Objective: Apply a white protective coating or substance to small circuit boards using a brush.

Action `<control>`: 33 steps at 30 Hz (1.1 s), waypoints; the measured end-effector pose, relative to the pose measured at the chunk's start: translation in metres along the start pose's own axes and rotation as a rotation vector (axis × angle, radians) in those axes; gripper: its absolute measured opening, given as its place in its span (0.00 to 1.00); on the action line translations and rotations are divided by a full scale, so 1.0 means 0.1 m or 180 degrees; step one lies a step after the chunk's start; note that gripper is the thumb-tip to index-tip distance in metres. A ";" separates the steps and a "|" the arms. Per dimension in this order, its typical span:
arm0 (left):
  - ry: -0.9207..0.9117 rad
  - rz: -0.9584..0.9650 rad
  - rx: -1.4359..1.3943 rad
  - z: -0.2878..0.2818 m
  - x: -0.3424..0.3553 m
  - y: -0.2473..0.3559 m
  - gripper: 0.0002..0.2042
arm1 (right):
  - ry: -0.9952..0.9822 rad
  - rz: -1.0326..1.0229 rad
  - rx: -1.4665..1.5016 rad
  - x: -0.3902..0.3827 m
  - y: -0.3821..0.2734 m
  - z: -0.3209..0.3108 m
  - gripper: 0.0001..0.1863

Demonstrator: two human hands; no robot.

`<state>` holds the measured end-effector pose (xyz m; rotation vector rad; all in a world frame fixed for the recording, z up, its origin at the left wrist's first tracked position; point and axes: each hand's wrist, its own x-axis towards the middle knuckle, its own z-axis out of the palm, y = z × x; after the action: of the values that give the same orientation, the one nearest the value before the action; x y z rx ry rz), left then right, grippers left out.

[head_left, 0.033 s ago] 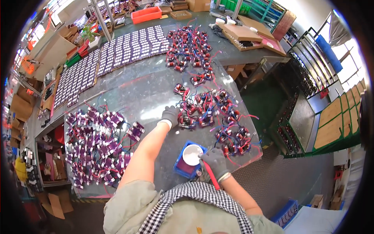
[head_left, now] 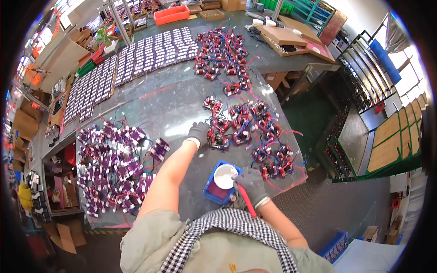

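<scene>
In the right grip (head_left: pixel 252 183), grasped, a red tool (head_left: pixel 246 200) slants bodyward; left grip (head_left: pixel 198 132), cannot tell.

A black-and-white checked band (head_left: pixel 221 217) curves over a pale grey-green cloth top (head_left: pixel 230 250). Left of the band is a loose, creased left sleeve (head_left: pixel 150 234); right of it, the matching right sleeve (head_left: pixel 308 260). Within the band's curve sits a small yellow mark (head_left: pixel 232 266). Beyond the band, left hand (head_left: pixel 197 132) and right hand (head_left: pixel 252 184) wear dark grey gloves (head_left: pixel 255 189) with whitish cuffs (head_left: pixel 193 140)
</scene>
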<state>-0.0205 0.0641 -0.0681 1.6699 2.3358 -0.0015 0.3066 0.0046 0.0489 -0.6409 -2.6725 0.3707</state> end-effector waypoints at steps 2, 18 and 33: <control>-0.0198 0.0124 -0.0175 -0.06 -0.25 0.01 0.29 | 0.0064 -0.0161 -0.0042 0.04 0.04 -0.02 0.05; 0.0590 -0.0792 -0.5346 -0.66 -1.47 -0.12 0.25 | 0.1259 0.0177 0.0747 -0.37 -0.05 -0.71 0.10; 0.0553 0.1098 -0.8044 -1.07 -2.55 0.76 0.25 | 0.1849 0.0514 0.3373 0.06 -0.38 -1.27 0.07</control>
<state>0.1036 -0.1308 0.1020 0.3407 0.3991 1.9505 0.3387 -0.0042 0.1775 -0.4880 -1.5498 1.2779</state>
